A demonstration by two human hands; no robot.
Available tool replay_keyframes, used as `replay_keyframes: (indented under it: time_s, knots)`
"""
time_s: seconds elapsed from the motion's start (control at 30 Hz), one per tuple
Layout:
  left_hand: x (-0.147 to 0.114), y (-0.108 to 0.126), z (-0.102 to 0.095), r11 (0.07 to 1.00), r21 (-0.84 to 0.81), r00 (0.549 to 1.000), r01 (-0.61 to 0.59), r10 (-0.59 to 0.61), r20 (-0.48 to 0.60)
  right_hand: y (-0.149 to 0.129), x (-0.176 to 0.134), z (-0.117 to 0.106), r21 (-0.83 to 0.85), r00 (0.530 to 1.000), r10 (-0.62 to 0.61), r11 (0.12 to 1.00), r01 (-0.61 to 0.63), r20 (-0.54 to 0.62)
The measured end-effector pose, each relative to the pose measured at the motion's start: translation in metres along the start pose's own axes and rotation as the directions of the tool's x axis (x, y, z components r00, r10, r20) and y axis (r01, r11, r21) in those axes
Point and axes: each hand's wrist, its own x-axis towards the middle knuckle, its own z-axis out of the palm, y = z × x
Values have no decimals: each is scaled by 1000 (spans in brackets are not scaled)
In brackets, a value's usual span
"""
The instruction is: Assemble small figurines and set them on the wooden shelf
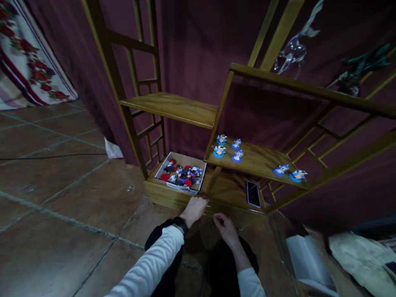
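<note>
My left hand (194,208), with a dark band at its wrist, is at the front edge of the shelf unit's base, just below the cardboard box (200,191). Its fingers are curled, and whatever may be in them is hidden. Lower and to the right, my right hand (227,229) hangs over my knees with its fingers curled in and nothing seen in them. Inside the box lies a jumble of small figurines (185,175) with red, black and purple bases. Blue-based figurines (220,152) and purple-based figurines (237,156) stand upright on the shelf above, to the right.
On the low board lies a phone (253,194). More figurines (281,170) stand at that middle shelf's right end. A clear deer ornament (292,53) and a dark green ornament (359,68) occupy the top shelf. A white box (309,260) is on the floor at right.
</note>
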Motion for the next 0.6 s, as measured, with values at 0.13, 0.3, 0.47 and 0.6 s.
replay_keyframes:
  time_s: [0.13,0.3,0.47,0.6]
  knots:
    - [12,-12,-9,997,60,997,-55,58,-46,-7,3,8,-7,1000,-5,1000,5,23]
    - [26,-31,-20,995,102,995,-5,14,-94,-10,16,21,-14,998,3,1000,-2,64]
    - [29,-41,-13,979,196,990,-61,85,-113,-6,35,33,-17,999,-30,999,30,32]
    - [27,-48,-8,961,264,987,-88,120,-109,-9,50,40,-27,999,-32,999,33,25]
